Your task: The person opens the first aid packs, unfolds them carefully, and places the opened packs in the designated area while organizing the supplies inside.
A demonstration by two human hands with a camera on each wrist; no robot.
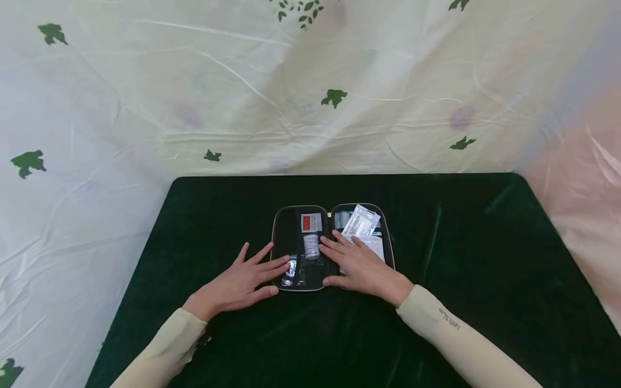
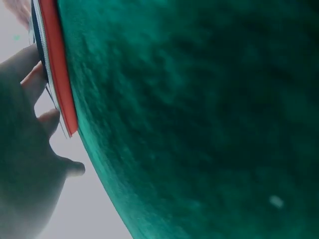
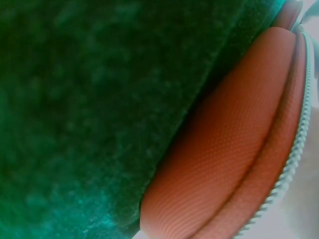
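An unzipped case (image 1: 285, 229) lies spread flat, black inside, its two halves side by side; both wrist views show its red outer shell (image 3: 224, 139) and pale zip. My left hand (image 1: 245, 283) has its fingers spread, with the longer fingertips over the left half beside a shiny clear packet (image 1: 290, 272). In the left wrist view, those fingers reach past the zipped rim. My right hand (image 1: 361, 267) rests with extended fingers across the right half and the middle fold. White packets (image 1: 361, 220) sit there, partly hidden by that hand. A white wrapped roll (image 1: 311, 246) and a red-and-white packet (image 1: 310, 222) sit in the left half.
A dark green velvety cloth covers the table (image 1: 485, 258) under the case. White sheeting (image 1: 242, 108) printed with green leaf shapes hangs behind the far edge and at the left. Pinkish sheeting (image 1: 592, 178) hangs at the right.
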